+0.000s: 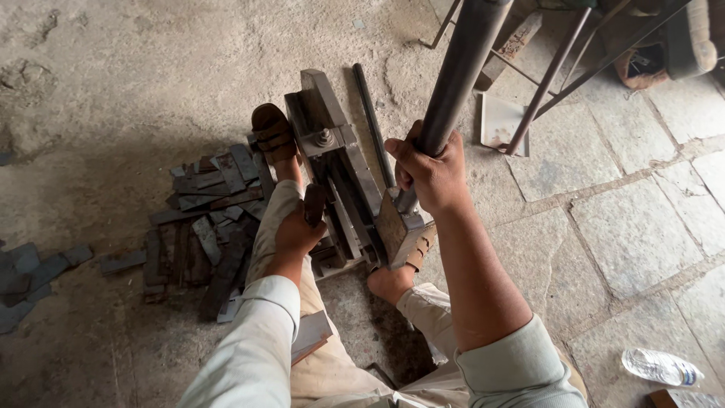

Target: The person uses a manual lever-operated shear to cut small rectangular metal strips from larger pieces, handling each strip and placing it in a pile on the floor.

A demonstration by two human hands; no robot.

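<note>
Pale sleeves frame the view, and the right hand [432, 170] wraps tight around a long steel lever pipe [461, 72] rising toward the camera. Left hand [298, 230] pinches a rusty flat metal strip [314, 204], feeding it into the floor-mounted shear cutter [340, 174] between the sandalled feet. Left of the cutter, cut metal pieces [208, 227] lie heaped on the concrete floor [113, 91]. Far right, a plastic bottle [661, 366] rests on stone slabs.

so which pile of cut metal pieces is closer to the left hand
The bigger pile, right beside the left hand and the shear; the smaller pile lies at the frame's left edge.
</note>
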